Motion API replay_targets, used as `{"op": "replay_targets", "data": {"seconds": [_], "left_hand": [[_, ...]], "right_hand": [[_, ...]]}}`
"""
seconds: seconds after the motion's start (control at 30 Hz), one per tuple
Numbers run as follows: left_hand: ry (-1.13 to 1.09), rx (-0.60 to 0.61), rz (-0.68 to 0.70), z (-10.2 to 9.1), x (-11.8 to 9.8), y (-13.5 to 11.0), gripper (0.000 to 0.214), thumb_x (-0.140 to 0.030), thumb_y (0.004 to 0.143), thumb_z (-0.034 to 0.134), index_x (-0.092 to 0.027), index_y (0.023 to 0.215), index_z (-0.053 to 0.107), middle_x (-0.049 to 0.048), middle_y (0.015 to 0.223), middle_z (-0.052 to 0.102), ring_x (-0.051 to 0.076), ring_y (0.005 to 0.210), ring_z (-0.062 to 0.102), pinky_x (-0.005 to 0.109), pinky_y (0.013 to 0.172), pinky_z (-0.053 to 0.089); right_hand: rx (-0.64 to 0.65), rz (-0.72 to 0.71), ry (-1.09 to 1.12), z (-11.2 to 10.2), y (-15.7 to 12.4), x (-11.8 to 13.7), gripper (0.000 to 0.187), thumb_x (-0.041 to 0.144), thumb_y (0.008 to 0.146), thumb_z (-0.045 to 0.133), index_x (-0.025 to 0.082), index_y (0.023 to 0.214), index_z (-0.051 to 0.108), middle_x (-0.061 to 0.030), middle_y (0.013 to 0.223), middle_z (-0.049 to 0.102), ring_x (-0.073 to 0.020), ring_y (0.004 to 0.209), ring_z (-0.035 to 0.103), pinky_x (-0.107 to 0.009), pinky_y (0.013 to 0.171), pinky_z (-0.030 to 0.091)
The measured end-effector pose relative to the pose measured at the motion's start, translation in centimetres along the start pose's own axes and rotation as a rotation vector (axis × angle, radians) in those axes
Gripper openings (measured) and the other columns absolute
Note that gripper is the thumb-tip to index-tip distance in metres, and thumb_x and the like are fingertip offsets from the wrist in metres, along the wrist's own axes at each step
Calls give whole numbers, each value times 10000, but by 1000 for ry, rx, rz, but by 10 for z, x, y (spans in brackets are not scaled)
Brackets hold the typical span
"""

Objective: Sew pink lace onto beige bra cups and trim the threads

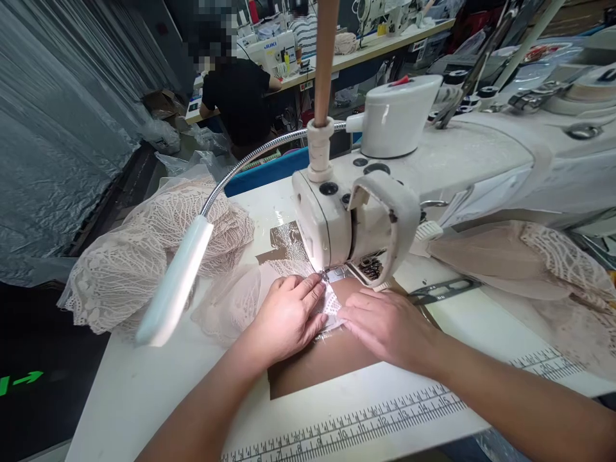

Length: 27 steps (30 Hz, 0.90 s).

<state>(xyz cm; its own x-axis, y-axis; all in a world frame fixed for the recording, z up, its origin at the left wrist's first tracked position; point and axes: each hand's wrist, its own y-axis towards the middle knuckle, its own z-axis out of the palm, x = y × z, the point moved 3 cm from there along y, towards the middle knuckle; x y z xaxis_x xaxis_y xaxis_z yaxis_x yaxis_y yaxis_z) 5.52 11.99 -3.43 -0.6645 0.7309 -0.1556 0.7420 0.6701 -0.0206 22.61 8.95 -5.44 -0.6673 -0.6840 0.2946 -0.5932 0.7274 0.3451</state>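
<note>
A strip of pale lace [330, 300] lies under the needle area of a white sewing machine [322, 224]. My left hand [289, 314] rests flat on the lace just left of the presser foot, thumb apart from the fingers. On the other side, my right hand [385, 324] has its fingertips closed on the lace's right edge; its thumb is mostly hidden. Sheer mesh and lace [231, 305] trail out to the left of my left hand. Brown tape [327, 372] covers the table beneath both hands.
A lamp [178, 282] on a bendy metal neck hangs at the left, before a heap of lace [144, 250]. More lace fabric [524, 256] and dark thread snips [443, 290] lie right. A printed ruler [360, 427] runs along the front edge. A co-worker [235, 96] sits beyond.
</note>
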Motion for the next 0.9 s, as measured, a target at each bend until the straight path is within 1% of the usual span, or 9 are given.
{"op": "replay_targets", "data": {"seconds": [0.1, 0.23, 0.4, 0.5, 0.67, 0.9], "left_hand": [[45, -25, 30, 1, -2, -2, 412, -324, 949, 359, -125, 1279, 505, 77, 1364, 494, 259, 1042, 475, 428, 888, 399], [62, -42, 52, 2, -4, -4, 399, -266, 965, 307, -139, 1291, 498, 63, 1366, 502, 242, 1016, 492, 414, 863, 396], [75, -35, 43, 3, 2, -1, 390, -218, 934, 359, -140, 1287, 505, 54, 1361, 510, 247, 1021, 495, 408, 867, 396], [114, -44, 31, 4, 5, 0, 397, -181, 908, 399, -134, 1289, 502, 60, 1363, 510, 254, 1044, 495, 409, 879, 394], [187, -67, 5, 5, 6, -1, 373, -150, 913, 387, -133, 1260, 522, 60, 1362, 511, 255, 1072, 496, 405, 891, 396], [199, -88, -20, 5, 7, -3, 370, -143, 898, 405, -142, 1244, 535, 63, 1356, 513, 257, 1065, 505, 398, 881, 417]], "right_hand": [[-8, -8, -22, -1, 0, 1, 237, 159, 908, 442, 167, 839, 669, -26, 734, 596, -154, 708, 525, -294, 652, 337], [-27, -23, -47, -3, 0, 1, 269, 163, 922, 424, 161, 840, 680, -21, 705, 586, -158, 682, 510, -301, 639, 330], [3, 2, -57, -1, 1, 1, 273, 164, 921, 414, 165, 890, 685, -22, 716, 586, -163, 686, 508, -304, 646, 325], [27, 37, -82, 1, 2, 1, 238, 178, 905, 442, 183, 942, 677, -16, 725, 580, -168, 681, 503, -303, 627, 313], [63, 61, -109, 3, 3, 1, 226, 176, 876, 481, 206, 1022, 652, -9, 737, 569, -172, 675, 497, -299, 622, 313], [60, 64, -94, 3, 4, -1, 237, 177, 884, 473, 196, 1033, 657, -13, 724, 568, -163, 675, 515, -283, 619, 343]]}}
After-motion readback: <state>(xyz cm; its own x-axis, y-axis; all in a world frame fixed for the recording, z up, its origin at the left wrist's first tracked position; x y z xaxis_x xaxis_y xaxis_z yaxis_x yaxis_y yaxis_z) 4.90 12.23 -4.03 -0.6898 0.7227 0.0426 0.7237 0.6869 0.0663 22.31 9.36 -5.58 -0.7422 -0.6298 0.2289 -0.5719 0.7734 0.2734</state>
